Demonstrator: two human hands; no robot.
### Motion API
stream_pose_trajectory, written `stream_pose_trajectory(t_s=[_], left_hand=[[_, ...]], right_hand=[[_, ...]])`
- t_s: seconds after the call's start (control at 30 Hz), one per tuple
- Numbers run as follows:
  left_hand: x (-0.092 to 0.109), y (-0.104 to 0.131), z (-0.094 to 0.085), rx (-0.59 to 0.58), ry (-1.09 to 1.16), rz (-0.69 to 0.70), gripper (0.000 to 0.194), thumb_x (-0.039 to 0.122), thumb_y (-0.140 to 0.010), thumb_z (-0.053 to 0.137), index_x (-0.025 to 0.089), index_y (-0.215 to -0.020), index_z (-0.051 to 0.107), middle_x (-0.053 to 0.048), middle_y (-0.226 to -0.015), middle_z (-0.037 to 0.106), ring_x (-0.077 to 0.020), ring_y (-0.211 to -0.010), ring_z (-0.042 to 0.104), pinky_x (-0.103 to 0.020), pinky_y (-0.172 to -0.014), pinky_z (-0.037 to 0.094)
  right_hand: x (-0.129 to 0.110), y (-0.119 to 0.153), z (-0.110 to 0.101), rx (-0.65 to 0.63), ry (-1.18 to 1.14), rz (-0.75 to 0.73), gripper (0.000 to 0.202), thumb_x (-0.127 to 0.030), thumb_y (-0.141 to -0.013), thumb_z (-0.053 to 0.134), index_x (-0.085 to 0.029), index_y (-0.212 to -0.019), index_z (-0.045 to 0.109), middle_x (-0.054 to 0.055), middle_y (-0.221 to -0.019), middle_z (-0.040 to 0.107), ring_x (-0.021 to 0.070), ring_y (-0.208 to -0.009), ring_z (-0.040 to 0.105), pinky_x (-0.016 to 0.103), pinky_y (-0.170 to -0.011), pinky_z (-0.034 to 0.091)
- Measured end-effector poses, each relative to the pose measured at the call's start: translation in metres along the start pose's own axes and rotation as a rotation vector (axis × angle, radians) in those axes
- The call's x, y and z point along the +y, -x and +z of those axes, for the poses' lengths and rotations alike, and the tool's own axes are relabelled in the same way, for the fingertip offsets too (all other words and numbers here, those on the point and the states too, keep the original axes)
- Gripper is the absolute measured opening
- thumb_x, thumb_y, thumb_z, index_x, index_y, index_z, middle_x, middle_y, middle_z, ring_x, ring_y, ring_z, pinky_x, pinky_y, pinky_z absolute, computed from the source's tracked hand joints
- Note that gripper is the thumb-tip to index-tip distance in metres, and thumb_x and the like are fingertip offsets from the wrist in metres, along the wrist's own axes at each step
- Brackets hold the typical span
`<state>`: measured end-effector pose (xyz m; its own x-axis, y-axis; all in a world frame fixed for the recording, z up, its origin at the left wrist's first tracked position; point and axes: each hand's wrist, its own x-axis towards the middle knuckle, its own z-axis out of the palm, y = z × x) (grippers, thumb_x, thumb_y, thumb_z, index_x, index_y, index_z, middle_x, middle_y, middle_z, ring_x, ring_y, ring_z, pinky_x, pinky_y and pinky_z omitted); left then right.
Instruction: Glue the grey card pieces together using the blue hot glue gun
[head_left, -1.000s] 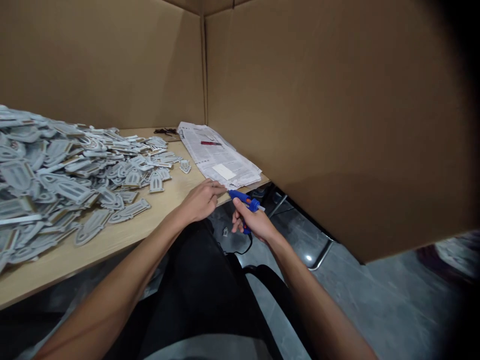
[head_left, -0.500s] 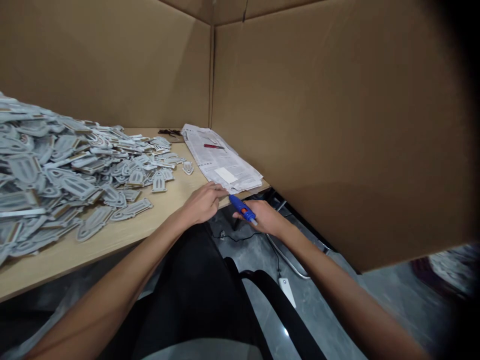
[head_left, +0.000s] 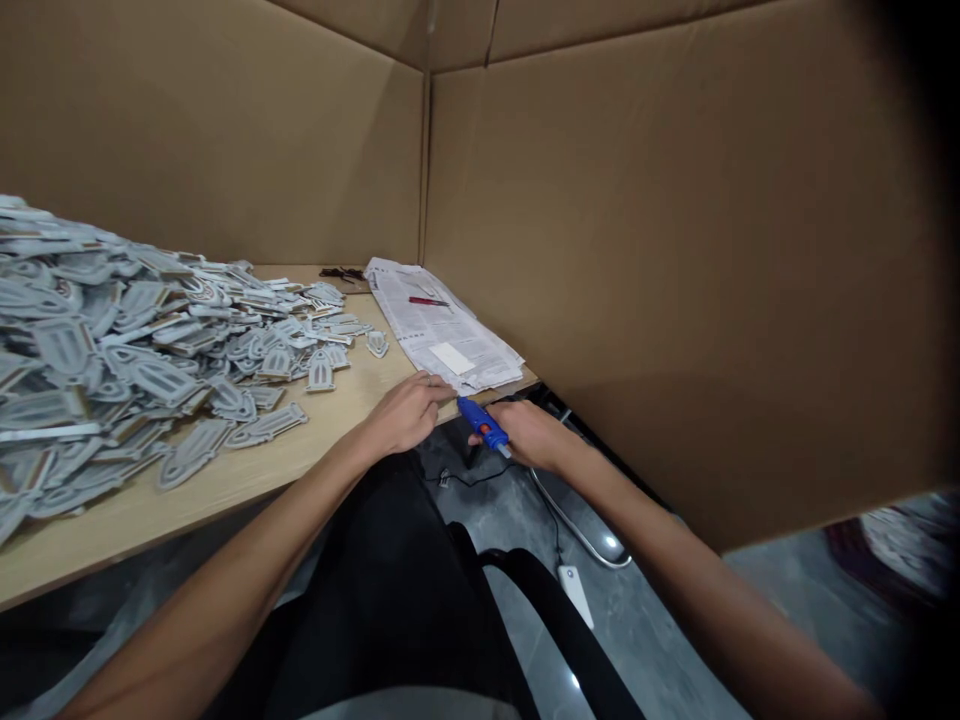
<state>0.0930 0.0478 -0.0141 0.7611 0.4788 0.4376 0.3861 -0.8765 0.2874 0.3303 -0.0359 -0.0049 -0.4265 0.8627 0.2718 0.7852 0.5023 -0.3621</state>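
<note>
My right hand is wrapped round a blue glue gun, with a glue stick poking out of its back end. The gun's tip points toward my left hand, at the front edge of the table. My left hand's fingers are drawn together right beside the tip; whatever they pinch is too small to make out. Just beyond the fingers, a white card lies on spread newspaper. To the left, a large heap of flat grey-white pieces with pointed ends covers much of the table.
A red slim tool rests on the newspaper. Tall cardboard walls stand behind and to the right of the table. Dark scraps lie in the back corner. Below, a white power strip and a cord lie on the floor.
The view has tilted slightly, so the scene sits a little lower. Both hands and the glue gun keep nearly the same position at the table edge.
</note>
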Motion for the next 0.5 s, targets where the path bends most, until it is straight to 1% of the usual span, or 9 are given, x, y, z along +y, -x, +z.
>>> stream_pose_trajectory(t_s=[0.07, 0.1, 0.2, 0.27, 0.33, 0.4, 0.5], left_hand=[[-0.001, 0.000, 0.001, 0.020, 0.035, -0.008, 0.056, 0.005, -0.084, 0.038, 0.018, -0.125, 0.074, -0.008, -0.121, 0.075, -0.0263, -0.116, 0.065, -0.045, -0.104, 0.053], [-0.002, 0.000, 0.001, 0.034, 0.058, -0.030, 0.055, 0.005, -0.084, 0.039, 0.018, -0.123, 0.075, -0.007, -0.122, 0.075, -0.0262, -0.116, 0.066, -0.045, -0.105, 0.053], [-0.002, 0.000, 0.001, 0.078, 0.136, -0.156, 0.047, 0.009, -0.085, 0.043, 0.017, -0.117, 0.076, -0.009, -0.119, 0.077, -0.0266, -0.114, 0.070, -0.044, -0.104, 0.054], [0.000, 0.000, 0.000, 0.105, 0.204, -0.205, 0.041, 0.012, -0.086, 0.046, 0.014, -0.116, 0.074, -0.012, -0.117, 0.078, -0.0267, -0.112, 0.072, -0.042, -0.101, 0.055], [0.002, 0.001, -0.001, 0.116, 0.282, -0.195, 0.041, 0.012, -0.087, 0.046, 0.012, -0.122, 0.067, -0.014, -0.117, 0.077, -0.0258, -0.112, 0.072, -0.041, -0.100, 0.055], [0.003, 0.001, -0.001, 0.114, 0.338, -0.186, 0.045, 0.010, -0.087, 0.045, 0.013, -0.129, 0.059, -0.013, -0.117, 0.078, -0.0247, -0.112, 0.072, -0.041, -0.099, 0.055], [0.003, 0.002, -0.002, 0.109, 0.358, -0.197, 0.049, 0.009, -0.086, 0.045, 0.015, -0.134, 0.052, -0.013, -0.118, 0.078, -0.0245, -0.111, 0.072, -0.043, -0.100, 0.054]], right_hand=[[-0.003, 0.003, 0.006, 0.021, -0.035, -0.003, 0.026, -0.039, -0.098, 0.074, -0.022, -0.080, 0.068, 0.007, -0.078, 0.071, 0.0261, -0.068, 0.067, 0.029, -0.063, 0.041], [-0.004, 0.005, 0.009, 0.043, -0.060, 0.011, 0.028, -0.041, -0.099, 0.073, -0.022, -0.079, 0.067, 0.007, -0.076, 0.070, 0.0248, -0.065, 0.066, 0.028, -0.061, 0.039], [-0.009, 0.006, 0.016, 0.095, -0.152, 0.078, 0.033, -0.045, -0.097, 0.075, -0.023, -0.075, 0.064, 0.003, -0.067, 0.065, 0.0203, -0.055, 0.058, 0.027, -0.056, 0.034], [-0.012, 0.006, 0.019, 0.098, -0.219, 0.122, 0.037, -0.048, -0.098, 0.073, -0.023, -0.073, 0.061, 0.000, -0.062, 0.061, 0.0187, -0.051, 0.055, 0.026, -0.053, 0.032], [-0.015, 0.007, 0.022, 0.080, -0.284, 0.165, 0.041, -0.050, -0.099, 0.070, -0.023, -0.071, 0.058, -0.001, -0.058, 0.059, 0.0185, -0.049, 0.056, 0.025, -0.051, 0.033], [-0.017, 0.008, 0.025, 0.064, -0.362, 0.212, 0.044, -0.052, -0.100, 0.068, -0.023, -0.070, 0.055, -0.001, -0.058, 0.059, 0.0188, -0.048, 0.059, 0.024, -0.049, 0.036], [-0.020, 0.009, 0.032, 0.064, -0.516, 0.294, 0.046, -0.058, -0.097, 0.069, -0.023, -0.072, 0.054, -0.002, -0.054, 0.059, 0.0198, -0.046, 0.063, 0.023, -0.046, 0.041]])
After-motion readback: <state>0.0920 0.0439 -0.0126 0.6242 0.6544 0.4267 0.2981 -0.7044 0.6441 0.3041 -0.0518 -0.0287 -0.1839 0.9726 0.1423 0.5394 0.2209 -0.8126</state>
